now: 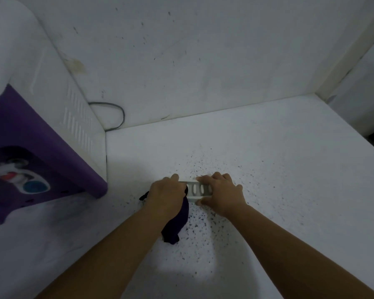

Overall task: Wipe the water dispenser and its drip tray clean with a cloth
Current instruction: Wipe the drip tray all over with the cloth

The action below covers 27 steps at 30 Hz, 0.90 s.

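A white slotted drip tray (196,190) lies on the speckled white floor (268,169), held between both hands. My left hand (165,194) grips a dark purple cloth (177,221) against the tray's left end; the cloth hangs down below the wrist. My right hand (221,192) curls over the tray's right end, with fingers on the far edge and thumb on the near edge. The water dispenser (41,117), white with a purple front, stands at the left, with its taps and buttons seen from above.
A white wall (192,61) marked with dark specks rises behind. A grey cable (117,113) loops from the back of the dispenser to the floor. A wall corner and door frame (341,83) stand at the right.
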Available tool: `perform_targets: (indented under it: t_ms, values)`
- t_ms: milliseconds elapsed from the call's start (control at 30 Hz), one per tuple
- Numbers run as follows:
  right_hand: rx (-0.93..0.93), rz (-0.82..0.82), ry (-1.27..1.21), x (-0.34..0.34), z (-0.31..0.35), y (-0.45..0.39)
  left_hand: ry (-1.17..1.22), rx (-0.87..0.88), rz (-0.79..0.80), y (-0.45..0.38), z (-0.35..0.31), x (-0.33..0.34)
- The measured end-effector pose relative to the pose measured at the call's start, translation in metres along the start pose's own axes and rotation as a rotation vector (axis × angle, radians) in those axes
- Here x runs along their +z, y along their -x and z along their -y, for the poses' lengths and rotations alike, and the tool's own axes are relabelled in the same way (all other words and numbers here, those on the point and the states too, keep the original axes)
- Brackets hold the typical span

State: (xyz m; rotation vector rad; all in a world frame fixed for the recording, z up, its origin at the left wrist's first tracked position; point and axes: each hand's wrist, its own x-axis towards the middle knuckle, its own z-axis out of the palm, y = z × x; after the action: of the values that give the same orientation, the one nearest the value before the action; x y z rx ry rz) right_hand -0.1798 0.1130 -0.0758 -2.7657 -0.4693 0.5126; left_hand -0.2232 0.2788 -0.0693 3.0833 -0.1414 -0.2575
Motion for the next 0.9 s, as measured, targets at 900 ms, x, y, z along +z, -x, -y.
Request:
perform_targets:
  t_ms: [900]
  values:
    - [-0.017, 0.011, 0.013, -0.002, 0.000, 0.000, -0.183, 0.248, 0.052, -0.004, -0.003, -0.009]
